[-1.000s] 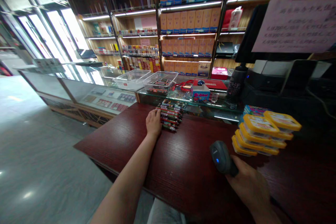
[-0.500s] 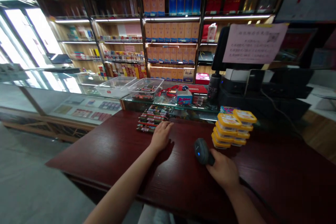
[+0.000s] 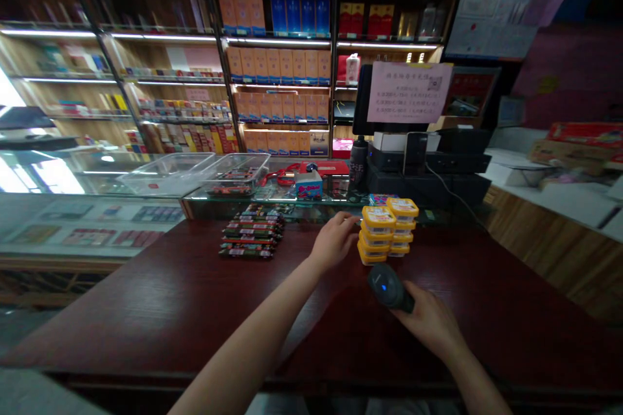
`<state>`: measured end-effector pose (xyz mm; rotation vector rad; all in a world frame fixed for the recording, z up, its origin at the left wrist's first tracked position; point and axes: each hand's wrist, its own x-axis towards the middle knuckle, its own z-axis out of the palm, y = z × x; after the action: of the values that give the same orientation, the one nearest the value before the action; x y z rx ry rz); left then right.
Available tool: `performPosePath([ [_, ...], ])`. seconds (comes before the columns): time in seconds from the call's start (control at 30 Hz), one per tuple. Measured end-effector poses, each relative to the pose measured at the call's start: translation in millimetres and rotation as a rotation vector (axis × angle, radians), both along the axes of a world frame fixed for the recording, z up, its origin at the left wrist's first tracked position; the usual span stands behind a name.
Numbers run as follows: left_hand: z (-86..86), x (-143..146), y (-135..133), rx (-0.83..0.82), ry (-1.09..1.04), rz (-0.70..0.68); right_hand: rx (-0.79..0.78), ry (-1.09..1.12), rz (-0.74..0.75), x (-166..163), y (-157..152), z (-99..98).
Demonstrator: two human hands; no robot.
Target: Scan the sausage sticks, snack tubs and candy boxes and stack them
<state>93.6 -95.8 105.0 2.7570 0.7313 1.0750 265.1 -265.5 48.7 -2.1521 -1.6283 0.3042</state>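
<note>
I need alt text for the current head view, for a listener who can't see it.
A person's right hand grips a dark handheld scanner above a dark wooden counter, while the left hand reaches close to stacked yellow-lidded tubs. A pile of slim packets lies to their left, and lit shelves of boxes line the back.

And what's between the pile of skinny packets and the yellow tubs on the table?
In the head view, the left hand is between the packets and the tubs, close to the tubs; whether it touches them, I can't tell.
</note>
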Motion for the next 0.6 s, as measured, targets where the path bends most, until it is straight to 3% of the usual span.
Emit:
performPosePath([
  [0.1, 5.9, 19, 1, 0.058, 0.016, -0.052, -0.038, -0.085, -0.082, 14, -14, -1.0],
  [0.33, 10.7, 37, 8, 0.205, 0.136, -0.015, -0.02, -0.131, -0.173, 28, -35, 5.6],
  [0.47, 15.6, 33, 9, 0.242, 0.194, 0.018, 0.046, -0.088, -0.169, 25, -34, 5.6],
  [0.6, 15.3, 12, 11, 0.184, 0.054, 0.086, 0.046, -0.1, -0.162, 19, -27, 5.3],
])
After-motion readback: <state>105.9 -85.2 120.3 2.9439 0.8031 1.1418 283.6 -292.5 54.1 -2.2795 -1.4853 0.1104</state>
